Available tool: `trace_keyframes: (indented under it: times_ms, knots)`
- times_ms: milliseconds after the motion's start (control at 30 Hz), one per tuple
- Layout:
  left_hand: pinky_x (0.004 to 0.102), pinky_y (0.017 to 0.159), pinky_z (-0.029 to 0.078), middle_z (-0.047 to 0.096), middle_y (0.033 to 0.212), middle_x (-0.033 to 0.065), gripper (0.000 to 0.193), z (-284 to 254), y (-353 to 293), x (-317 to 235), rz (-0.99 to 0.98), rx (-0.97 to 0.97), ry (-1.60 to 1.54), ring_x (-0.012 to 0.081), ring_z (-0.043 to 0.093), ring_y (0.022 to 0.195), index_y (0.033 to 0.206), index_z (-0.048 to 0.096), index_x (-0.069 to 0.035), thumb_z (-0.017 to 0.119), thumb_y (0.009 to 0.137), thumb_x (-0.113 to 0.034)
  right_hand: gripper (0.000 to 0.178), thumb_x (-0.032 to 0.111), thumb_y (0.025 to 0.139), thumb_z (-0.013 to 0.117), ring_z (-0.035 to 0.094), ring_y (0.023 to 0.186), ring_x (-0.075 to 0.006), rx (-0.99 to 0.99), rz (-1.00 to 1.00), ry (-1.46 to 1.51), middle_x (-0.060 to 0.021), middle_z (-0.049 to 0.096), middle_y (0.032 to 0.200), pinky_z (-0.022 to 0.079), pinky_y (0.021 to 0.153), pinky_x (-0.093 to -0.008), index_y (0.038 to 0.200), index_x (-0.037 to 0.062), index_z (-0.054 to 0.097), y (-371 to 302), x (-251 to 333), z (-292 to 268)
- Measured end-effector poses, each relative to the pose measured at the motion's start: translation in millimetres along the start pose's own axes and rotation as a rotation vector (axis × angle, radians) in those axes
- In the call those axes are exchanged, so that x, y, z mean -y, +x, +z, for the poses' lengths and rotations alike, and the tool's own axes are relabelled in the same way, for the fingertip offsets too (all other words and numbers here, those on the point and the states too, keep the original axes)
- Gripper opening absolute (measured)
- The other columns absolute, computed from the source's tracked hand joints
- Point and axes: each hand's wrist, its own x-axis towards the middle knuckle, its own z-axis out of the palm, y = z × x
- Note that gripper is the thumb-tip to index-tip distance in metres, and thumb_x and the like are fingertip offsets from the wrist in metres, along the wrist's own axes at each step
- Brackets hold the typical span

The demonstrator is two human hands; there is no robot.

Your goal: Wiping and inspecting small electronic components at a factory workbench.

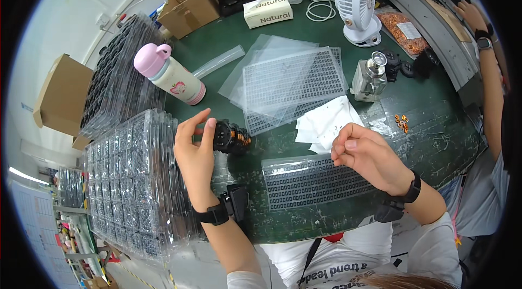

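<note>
Beside a row of black parts with orange pieces [231, 137], my left hand [197, 150] is raised with thumb and fingers apart. The parts lie just right of its thumb; whether they touch cannot be made out. My right hand [370, 156] hovers over the right end of a clear sheet with rows of small black marks [310, 183]. Its fingertips are drawn together, and anything between them is too small to tell. White paper pieces [329, 123] lie just beyond that hand. A few small orange parts [402, 123] are scattered to its right.
Clear trays [136, 180] of dark parts are stacked at left. A pink-capped bottle [176, 80], more marked sheets [293, 80], a glass bottle [371, 78], a white fan [356, 6] and a tissue box [268, 12] stand or lie farther back. Another person's arm [486, 71] is at right.
</note>
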Motion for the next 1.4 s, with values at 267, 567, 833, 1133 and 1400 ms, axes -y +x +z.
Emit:
trace_keyframes:
  times_ms: [267,567,833,1133,1400]
  knots:
    - [0.0282,0.068,0.045,0.059,0.103,0.0054,0.058,-7,-12,-28,-0.011,0.161,0.235,0.0181,0.055,0.088,0.116,0.059,-0.009,0.08,0.062,-0.016,0.011,0.014,0.086,0.05,0.052,0.087,-0.0157,0.016,-0.001,0.011,-0.006,0.054,0.089,0.043,0.082,-0.0312,0.092,0.0048,0.049,-2,0,-4]
    - [0.0302,0.069,0.045,0.063,0.095,0.009,0.053,-4,-13,-27,-0.022,0.134,0.321,0.0215,0.058,0.083,0.112,0.059,-0.006,0.077,0.062,-0.014,0.011,0.015,0.087,0.05,0.052,0.088,-0.015,0.028,0.007,0.003,-0.0058,0.054,0.09,0.043,0.082,-0.0311,0.092,0.0044,0.049,-2,-1,-4]
    - [0.0331,0.072,0.045,0.064,0.097,0.0127,0.05,1,-15,-22,0.051,0.048,0.391,0.0259,0.059,0.08,0.109,0.06,-0.005,0.077,0.063,-0.017,0.011,0.014,0.086,0.051,0.053,0.088,-0.0145,0.037,-0.003,0.005,-0.0055,0.054,0.089,0.043,0.081,-0.0308,0.091,0.0042,0.049,-2,-2,-4]
    - [0.0385,0.082,0.046,0.064,0.099,0.0139,0.051,12,-20,-29,-0.055,-0.056,0.56,0.0298,0.059,0.091,0.109,0.062,-0.004,0.075,0.066,-0.029,0.013,0.016,0.088,0.054,0.054,0.087,-0.011,0.049,0.005,-0.022,-0.0038,0.054,0.09,0.045,0.08,-0.0281,0.094,0.0044,0.051,-2,-2,-6]
    - [0.0374,0.08,0.046,0.065,0.094,0.0144,0.047,12,-20,-36,-0.027,-0.089,0.504,0.0291,0.06,0.087,0.107,0.062,-0.004,0.074,0.065,-0.023,0.012,0.015,0.088,0.052,0.054,0.084,-0.0139,0.021,0.015,-0.058,-0.0065,0.056,0.087,0.043,0.079,-0.0286,0.092,0.0044,0.051,-3,-2,-4]
